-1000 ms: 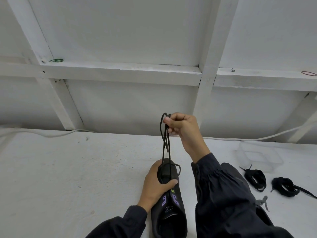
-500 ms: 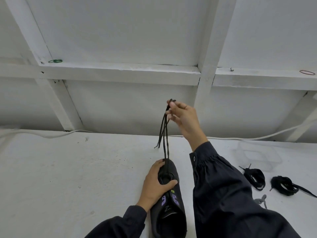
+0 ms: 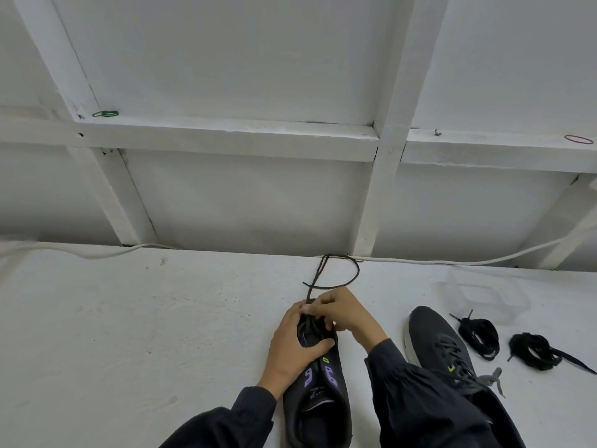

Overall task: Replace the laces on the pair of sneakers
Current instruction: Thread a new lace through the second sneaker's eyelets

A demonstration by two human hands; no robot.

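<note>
Sneaker [image 3: 318,399] is the reference point. It is dark, with purple marks and small green tabs along the eyelet rows. It lies flat on the white table [image 3: 129,334], heel opening toward the person, far end under both hands. Head view, only one.

Left hand [image 3: 292,347]: on the sneaker's left side, fingers wrapped round the front part, thumb across the top. Clamped on the sneaker.

Right hand [image 3: 342,313]: over the sneaker's far end, fingers curled together on the lace [image 3: 357,273] where it meets the shoe, close against the left hand. Which eyelet: hidden by fingers, cannot tell.

Lace: thin and dark, runs out past the sneaker's far end and lies slack on the table in one open loop. The loop's top reaches the white cable [image 3: 452,261] at the wall foot.

Second sneaker [image 3: 436,344]: right of the sneaker and apart from it. It is laced, with its near part covered by the right sleeve and grey lace ends loose there.

Lace bundles [image 3: 478,336]: two, black, further right past the second sneaker, side by side, not touching.

Clear container [image 3: 484,292]: right of the sneaker, just beyond the bundles.

Green rubber bands [image 3: 106,114] sit on the wall ledge, high and left of the sneaker. Red rubber band [image 3: 578,139] sits high and right.
</note>
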